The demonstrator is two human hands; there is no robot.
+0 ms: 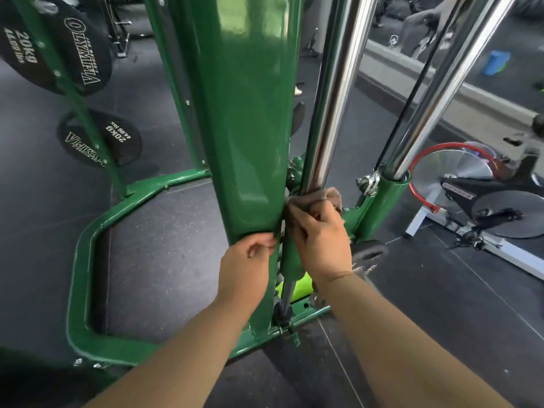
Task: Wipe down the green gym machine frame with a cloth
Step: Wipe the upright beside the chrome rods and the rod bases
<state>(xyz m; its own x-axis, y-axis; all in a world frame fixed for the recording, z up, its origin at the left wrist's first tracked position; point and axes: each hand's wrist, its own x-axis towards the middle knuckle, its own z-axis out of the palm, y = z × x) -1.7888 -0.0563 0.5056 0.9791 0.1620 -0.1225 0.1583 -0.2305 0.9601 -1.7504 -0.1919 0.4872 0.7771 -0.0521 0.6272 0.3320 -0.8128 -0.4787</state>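
Note:
A wide green upright (250, 113) of the gym machine frame fills the middle of the view, standing on a curved green base bar (85, 260). My left hand (247, 266) grips the upright's lower right edge, fingers curled round it. Just to its right, my right hand (321, 242) holds a brownish cloth (312, 198) bunched against the foot of a chrome guide rod (332, 92), where the rod meets a green sleeve. Part of the cloth is hidden under my fingers.
Black 20 kg weight plates (56, 45) hang on green pegs at the left. A second chrome rod (441, 92) stands at the right in its green socket. An exercise bike with a red-rimmed flywheel (453, 172) stands by the mirror. Dark rubber floor (164, 240) lies all round.

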